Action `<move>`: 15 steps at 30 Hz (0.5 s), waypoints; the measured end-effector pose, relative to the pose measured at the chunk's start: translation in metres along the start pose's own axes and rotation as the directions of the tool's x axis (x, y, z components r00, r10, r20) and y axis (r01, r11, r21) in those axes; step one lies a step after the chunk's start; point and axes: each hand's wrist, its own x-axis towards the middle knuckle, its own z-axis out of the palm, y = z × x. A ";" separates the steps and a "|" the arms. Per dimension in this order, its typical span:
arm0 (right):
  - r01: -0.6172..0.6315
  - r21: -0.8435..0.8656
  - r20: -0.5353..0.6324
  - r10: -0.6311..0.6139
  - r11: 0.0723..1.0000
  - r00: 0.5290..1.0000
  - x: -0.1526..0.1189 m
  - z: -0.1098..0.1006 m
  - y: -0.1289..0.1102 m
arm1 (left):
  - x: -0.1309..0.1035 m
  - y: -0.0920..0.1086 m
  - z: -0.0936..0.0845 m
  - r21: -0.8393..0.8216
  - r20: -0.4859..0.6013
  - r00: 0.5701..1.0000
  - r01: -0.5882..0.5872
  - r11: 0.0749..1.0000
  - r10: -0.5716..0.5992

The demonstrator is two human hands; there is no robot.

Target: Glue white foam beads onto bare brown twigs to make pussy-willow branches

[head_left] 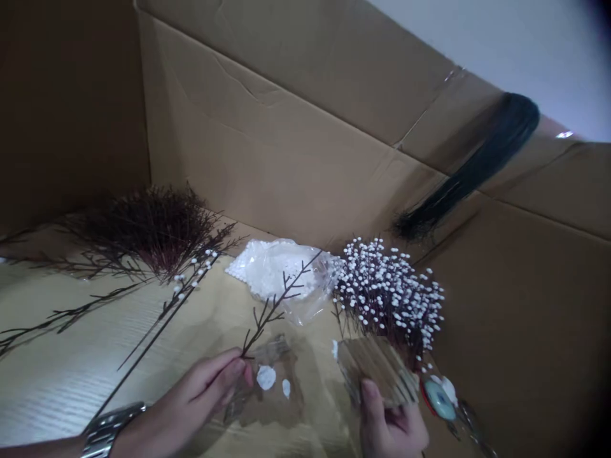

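My left hand [214, 381], with a metal watch at the wrist, pinches a bare dark artificial twig [273, 308] near its lower end. The twig slants up to the right, its tip in front of a clear bag of small white balls [281, 267]. In my right hand [391, 423] is a flat brown piece with ridged edges, like cardboard [377, 369], with the thumb on its face. Between the hands lies a taped brown cardboard patch [272, 407] with two white blobs [266, 378] on it.
Several bare brown twigs [157, 229] are heaped at the left. White-berried stems [386, 286] stand at the right, beside a teal round object [440, 397]. A dark fibre bundle [477, 165] leans on the cardboard wall [286, 140]. One part-berried stem [165, 312] lies near my left forearm.
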 end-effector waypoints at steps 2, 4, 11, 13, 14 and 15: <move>0.154 0.024 0.151 -0.156 0.988 0.976 0.010 0.014 -0.004 | 0.001 0.002 0.006 0.012 -0.006 0.997 0.082 0.997 -0.082; 0.238 0.034 0.324 -0.236 0.971 0.916 0.014 0.026 -0.002 | 0.004 0.001 0.008 0.030 -0.030 0.986 0.163 0.986 -0.162; 0.225 -0.086 0.581 -0.135 0.971 0.803 -0.005 0.039 0.014 | 0.015 -0.008 0.004 0.061 0.065 0.981 0.178 0.982 -0.182; 0.271 -0.058 0.638 -0.173 0.961 0.750 -0.005 0.040 0.010 | 0.017 -0.010 0.004 0.005 0.130 0.962 0.243 0.970 -0.242; 0.304 -0.047 0.646 -0.203 0.952 0.736 -0.003 0.041 0.008 | 0.018 -0.012 0.004 -0.026 0.165 0.950 0.273 0.962 -0.265; 0.334 -0.045 0.644 -0.228 0.942 0.731 -0.002 0.042 0.005 | 0.018 -0.014 0.005 -0.052 0.194 0.941 0.292 0.955 -0.277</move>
